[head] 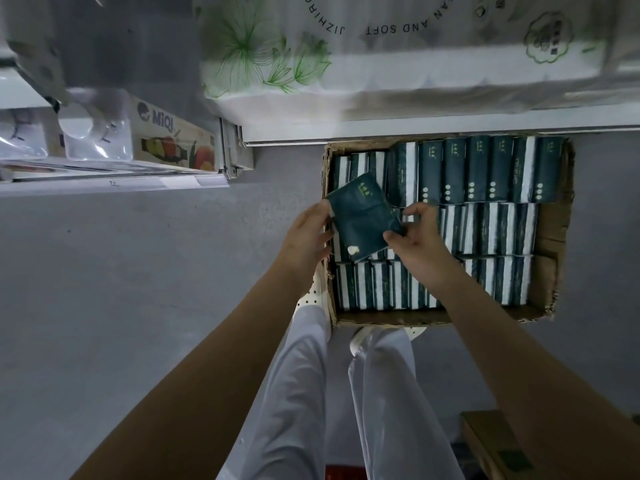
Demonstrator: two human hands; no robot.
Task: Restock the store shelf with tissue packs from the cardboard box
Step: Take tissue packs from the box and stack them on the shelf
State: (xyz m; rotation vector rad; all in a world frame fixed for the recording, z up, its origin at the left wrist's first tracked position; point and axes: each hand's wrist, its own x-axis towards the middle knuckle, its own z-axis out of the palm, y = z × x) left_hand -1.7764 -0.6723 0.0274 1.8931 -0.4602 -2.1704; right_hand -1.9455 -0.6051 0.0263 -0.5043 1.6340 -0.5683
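Note:
An open cardboard box [550,237] stands on the grey floor, filled with several dark green and white tissue packs [485,174] set on edge in rows. One dark green tissue pack [363,220] is lifted just above the box's left part. My left hand [308,237] holds its left edge. My right hand [415,237] pinches its right edge between thumb and fingers. The white shelf edge [415,128] runs just beyond the box.
Large white tissue bundles with green flower print [311,57] lie on the shelf above the box. Another shelf [114,183] at left carries a MiQi carton [173,140] and plastic-wrapped goods. My white-trousered legs are below the box. A brown carton [491,445] sits at bottom right.

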